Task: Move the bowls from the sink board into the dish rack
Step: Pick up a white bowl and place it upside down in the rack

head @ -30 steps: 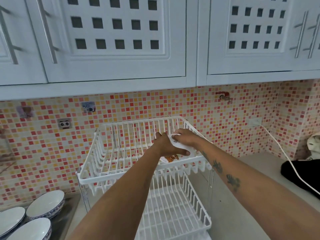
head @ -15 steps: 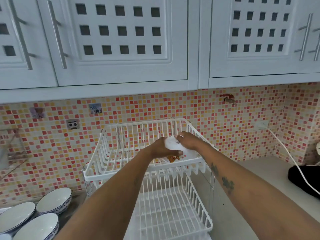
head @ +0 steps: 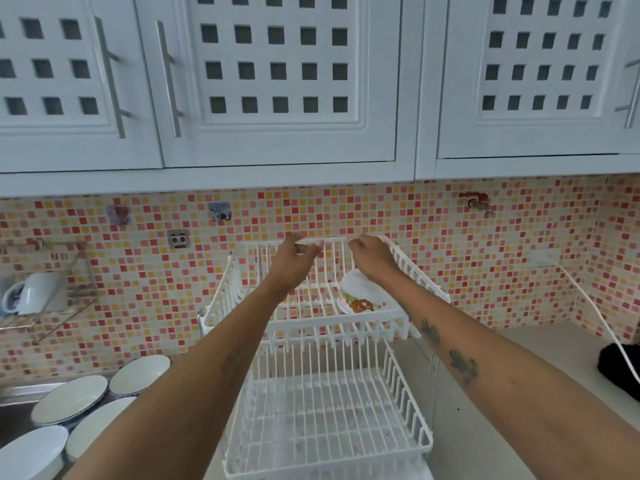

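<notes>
A white two-tier wire dish rack (head: 242,306) stands on the counter against the tiled wall. A white bowl with an orange and green print (head: 360,294) leans on its side in the right part of the upper tier. My left hand (head: 298,258) hovers above the upper tier, fingers loosely curled and empty. My right hand (head: 372,256) is just above the bowl, fingers apart, holding nothing. Several white bowls with blue rims (head: 71,398) sit on the steel sink board (head: 20,393) at the lower left.
White wall cabinets (head: 277,81) hang low overhead. A wire wall shelf holds a white jug (head: 33,294) at the left. A wall tap (head: 479,202) sits right of the rack. A white cable (head: 595,317) runs to a black object (head: 620,372) on the right counter.
Both hands held the printed bowl in the upper tier; now they have let go and lifted off it. The bowl stays leaning in the rack. The camera has tilted down and left.
</notes>
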